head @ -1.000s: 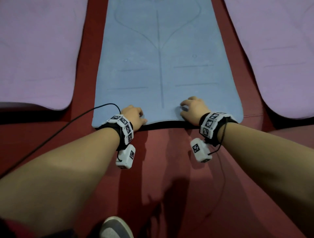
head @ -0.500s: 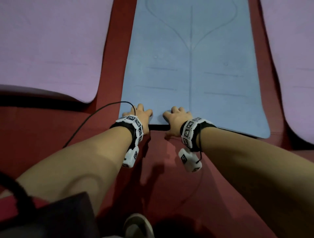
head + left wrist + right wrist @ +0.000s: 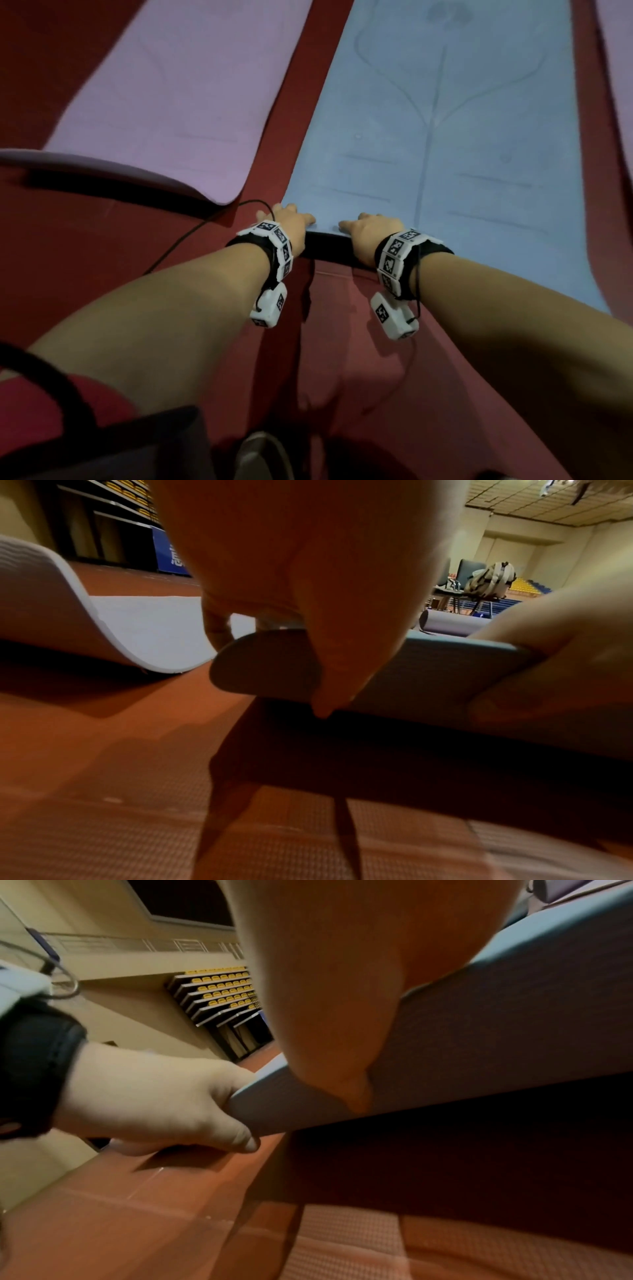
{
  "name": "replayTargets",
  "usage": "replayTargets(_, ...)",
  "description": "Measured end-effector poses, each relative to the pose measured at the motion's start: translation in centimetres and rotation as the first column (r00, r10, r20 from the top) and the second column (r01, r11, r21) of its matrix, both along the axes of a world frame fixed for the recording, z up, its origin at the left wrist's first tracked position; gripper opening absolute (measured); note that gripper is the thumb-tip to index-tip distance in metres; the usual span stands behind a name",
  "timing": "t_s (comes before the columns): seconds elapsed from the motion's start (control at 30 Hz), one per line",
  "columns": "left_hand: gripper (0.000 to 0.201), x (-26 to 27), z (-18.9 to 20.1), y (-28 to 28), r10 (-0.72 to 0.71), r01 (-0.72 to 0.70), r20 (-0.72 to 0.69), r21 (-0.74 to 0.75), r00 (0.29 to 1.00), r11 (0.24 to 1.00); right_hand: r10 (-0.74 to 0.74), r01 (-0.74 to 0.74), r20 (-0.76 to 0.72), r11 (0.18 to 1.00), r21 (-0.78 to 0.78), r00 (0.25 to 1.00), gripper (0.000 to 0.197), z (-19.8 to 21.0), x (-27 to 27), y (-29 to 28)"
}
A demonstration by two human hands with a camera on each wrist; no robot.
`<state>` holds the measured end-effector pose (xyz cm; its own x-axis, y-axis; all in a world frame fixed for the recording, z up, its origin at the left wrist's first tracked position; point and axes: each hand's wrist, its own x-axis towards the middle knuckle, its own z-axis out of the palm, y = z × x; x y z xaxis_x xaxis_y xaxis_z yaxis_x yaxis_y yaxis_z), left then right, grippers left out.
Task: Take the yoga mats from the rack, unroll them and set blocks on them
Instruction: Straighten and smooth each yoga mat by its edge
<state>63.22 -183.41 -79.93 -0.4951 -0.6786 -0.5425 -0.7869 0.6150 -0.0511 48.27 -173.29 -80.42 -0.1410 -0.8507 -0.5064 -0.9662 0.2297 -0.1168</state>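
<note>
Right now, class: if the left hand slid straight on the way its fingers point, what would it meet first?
Probably nothing but more of the flat blue yoga mat the left hand grips; no blocks show there.

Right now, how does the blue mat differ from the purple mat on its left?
The blue mat shows printed guide lines; the purple mat looks nearly plain. Both hands, left and right, hold the blue mat's near edge off the floor; nobody touches the purple mat. Both lie unrolled, no blocks visible.
</note>
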Motion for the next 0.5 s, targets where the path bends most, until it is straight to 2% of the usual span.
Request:
replayTargets(0.13,0.057,1.1,-0.4,-0.1,-0.02,0.009,-0.11,-0.104,0.994,0.995,0.011,-0.01,0.018,0.995,-0.101,1.0,0.037,0.5,-1.1,0.2)
replayTargets(0.27,0.054,0.9,0.2,0.0,-0.12,0.063,-0.234,-0.238,0.965,0.969,-0.025,0.042,0.075,0.971,-0.235,0.997,0.033,1.3,-2.1,1.1)
replayTargets(0.37,0.053,-0.2,1.1,0.6,-0.121,-0.061,-0.434,-0.382,0.893,0.922,-0.069,0.099,0.096,0.929,-0.358,0.993,0.038,2.1,-3.1,1.7)
replayTargets(0.43,0.056,-1.4,1.2,1.0,-0.098,-0.16,-0.56,-0.394,0.822,0.905,-0.102,0.13,0.088,0.898,-0.42,0.991,0.045,2.4,-4.1,2.1)
replayTargets(0.5,0.06,-3.1,1.4,1.4,-0.07,-0.2,-0.632,-0.346,0.772,0.917,-0.149,0.168,0.077,0.874,-0.456,0.986,0.05,2.6,-5.1,2.3)
